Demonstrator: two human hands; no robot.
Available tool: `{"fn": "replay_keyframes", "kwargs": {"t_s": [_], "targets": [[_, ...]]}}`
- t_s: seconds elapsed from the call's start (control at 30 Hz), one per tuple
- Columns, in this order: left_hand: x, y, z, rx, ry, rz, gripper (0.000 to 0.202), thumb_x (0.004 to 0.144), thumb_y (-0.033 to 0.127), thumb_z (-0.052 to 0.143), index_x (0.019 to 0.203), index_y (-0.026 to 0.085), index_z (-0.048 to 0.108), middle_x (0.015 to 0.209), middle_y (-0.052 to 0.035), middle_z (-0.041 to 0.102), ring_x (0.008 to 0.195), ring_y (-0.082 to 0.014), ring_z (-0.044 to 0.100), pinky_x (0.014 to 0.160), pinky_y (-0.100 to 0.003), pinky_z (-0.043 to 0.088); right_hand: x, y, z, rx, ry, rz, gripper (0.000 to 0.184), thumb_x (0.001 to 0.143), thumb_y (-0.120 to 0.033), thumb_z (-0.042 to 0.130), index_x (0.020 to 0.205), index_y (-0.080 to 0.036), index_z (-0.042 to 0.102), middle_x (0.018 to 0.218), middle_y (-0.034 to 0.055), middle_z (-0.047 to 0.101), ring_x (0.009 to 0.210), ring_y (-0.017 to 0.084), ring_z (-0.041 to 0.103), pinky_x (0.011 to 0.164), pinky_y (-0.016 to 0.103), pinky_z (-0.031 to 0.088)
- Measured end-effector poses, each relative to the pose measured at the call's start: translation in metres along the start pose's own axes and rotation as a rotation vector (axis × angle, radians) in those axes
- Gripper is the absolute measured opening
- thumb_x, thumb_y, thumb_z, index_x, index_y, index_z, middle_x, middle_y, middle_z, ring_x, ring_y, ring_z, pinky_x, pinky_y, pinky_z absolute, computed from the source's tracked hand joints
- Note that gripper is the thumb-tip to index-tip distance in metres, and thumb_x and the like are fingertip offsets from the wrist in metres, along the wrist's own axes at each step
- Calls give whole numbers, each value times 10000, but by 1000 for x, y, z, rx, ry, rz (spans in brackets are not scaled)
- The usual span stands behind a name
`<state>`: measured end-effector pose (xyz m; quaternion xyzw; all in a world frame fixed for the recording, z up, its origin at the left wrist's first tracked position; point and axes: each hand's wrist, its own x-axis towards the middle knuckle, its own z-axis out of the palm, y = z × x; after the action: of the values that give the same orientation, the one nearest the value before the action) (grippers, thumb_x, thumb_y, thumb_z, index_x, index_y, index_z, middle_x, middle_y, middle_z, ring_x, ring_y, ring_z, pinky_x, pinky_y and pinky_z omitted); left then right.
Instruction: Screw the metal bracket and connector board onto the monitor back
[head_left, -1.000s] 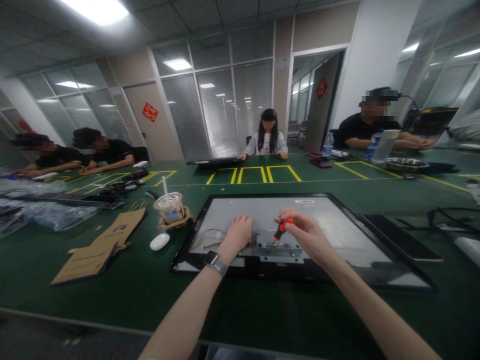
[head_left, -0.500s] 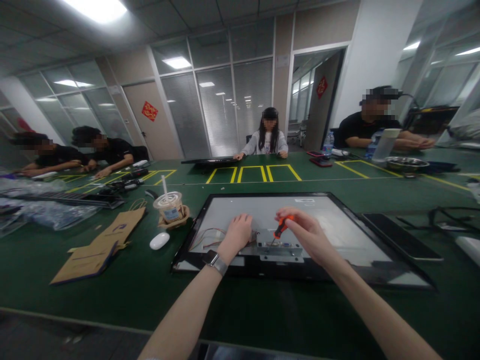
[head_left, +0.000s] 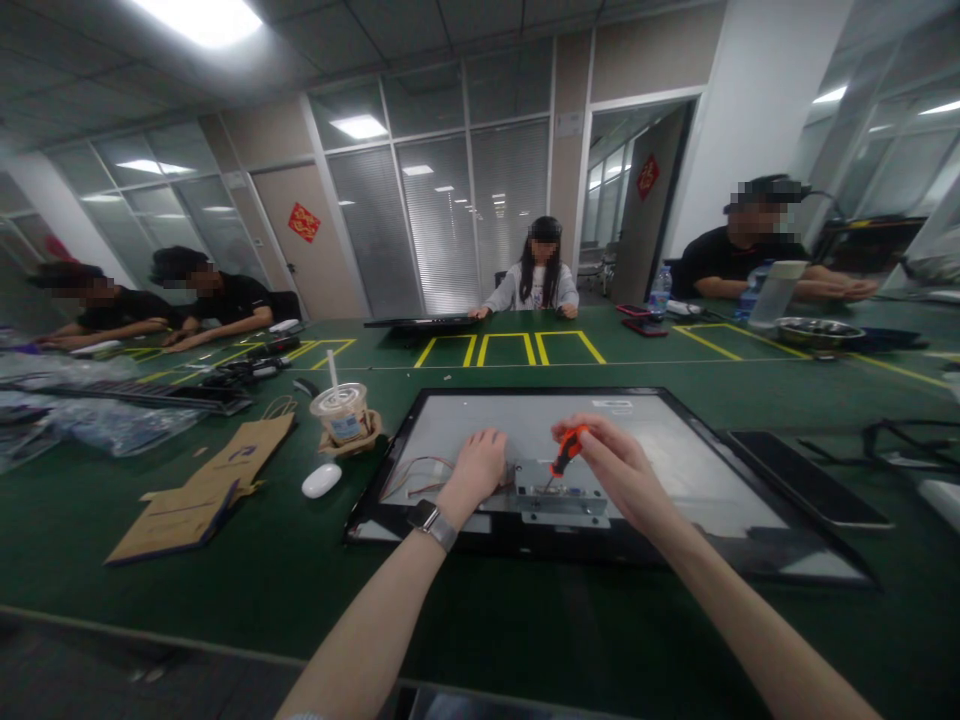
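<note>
A flat monitor panel (head_left: 675, 470) lies back-up on the green table, with a small metal circuit cover (head_left: 570, 495) near its front edge and thin wires (head_left: 409, 478) at its left. My right hand (head_left: 611, 468) is closed round an orange-handled screwdriver (head_left: 564, 453), whose tip points down onto the metal cover. My left hand (head_left: 476, 472), with a watch on its wrist, rests curled on the panel just left of the cover, its fingers pressing down on the panel.
A plastic drink cup with a straw (head_left: 341, 412), a white mouse (head_left: 321, 481) and brown cardboard (head_left: 202, 487) lie to the left. A dark tablet (head_left: 810, 478) and cables (head_left: 900, 445) lie to the right. Several other people sit around the table.
The view has shifted slightly. My right hand keeps the screwdriver on the metal cover, and my left hand stays in place.
</note>
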<state>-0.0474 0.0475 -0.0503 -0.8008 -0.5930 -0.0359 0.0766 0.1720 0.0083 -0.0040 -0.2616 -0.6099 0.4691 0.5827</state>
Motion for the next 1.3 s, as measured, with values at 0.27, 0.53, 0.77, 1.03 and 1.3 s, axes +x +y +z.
{"fn": "replay_keyframes", "kwargs": {"t_s": [0.27,0.53,0.77,1.03,1.3], "targets": [[0,0,1,3,-9,11,335,892,78,541,1217,156,530,1277,-157,593,1168,-254,579,992,-371,457,1,1,-3,-48,-26,49,382,846,-500,730,1141,-261,763,985,73,783,955,247,718,927,450,553],[0,-1,0,-6,-5,14,349,894,92,550,1238,144,528,1288,-158,592,1183,-264,578,1003,-374,452,3,-6,1,-120,-18,-50,396,913,-525,637,1206,-271,719,1031,77,790,1007,267,735,959,482,558],[1,-2,4,-13,9,11,356,897,86,554,1247,144,522,1299,-155,586,1188,-257,575,1003,-361,454,3,-6,0,-228,94,-51,278,808,-501,752,921,-251,795,859,40,736,751,229,707,731,380,589],[2,-3,7,-10,27,13,319,913,94,509,1228,135,538,1260,-154,601,1152,-258,585,990,-370,460,-6,-5,6,-171,38,-68,335,949,-385,579,1232,-277,721,1038,60,765,1067,265,703,994,457,523],[2,-2,4,-15,-4,1,375,885,76,545,1254,143,528,1297,-154,595,1206,-255,568,1023,-361,447,-2,-7,5,-273,51,-181,205,858,-354,713,1000,-226,788,943,61,721,861,221,694,788,348,580]]}}
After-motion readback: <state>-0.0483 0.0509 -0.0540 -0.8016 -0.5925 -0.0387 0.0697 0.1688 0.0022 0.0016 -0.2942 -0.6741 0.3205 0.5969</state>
